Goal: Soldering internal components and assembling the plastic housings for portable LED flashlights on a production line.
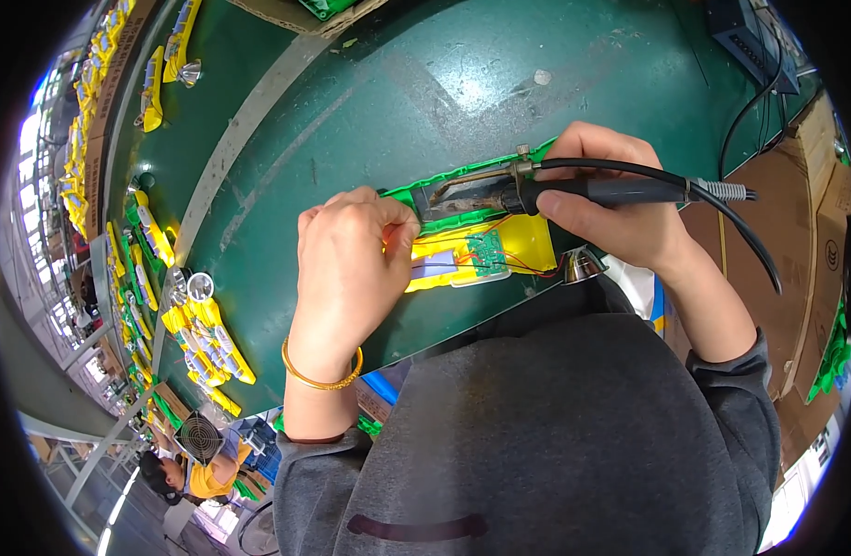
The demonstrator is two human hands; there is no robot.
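My right hand [620, 199] grips a soldering iron [573, 190] by its dark handle, its metal tip pointing left over a green plastic part [425, 196]. My left hand [351, 264], with a gold bangle on the wrist, presses down on a yellow plastic housing [518, 243] at the bench's near edge. Inside the housing sit a small green circuit board [487, 252] and thin red wires. The iron's black cable runs off to the right.
The green workbench [397, 102] has a pile of yellow housings [208, 343] at the left and more along the far left conveyor. A silver reflector cup [581, 267] lies by the housing. Cardboard boxes [814, 232] stand right. Another person sits at lower left.
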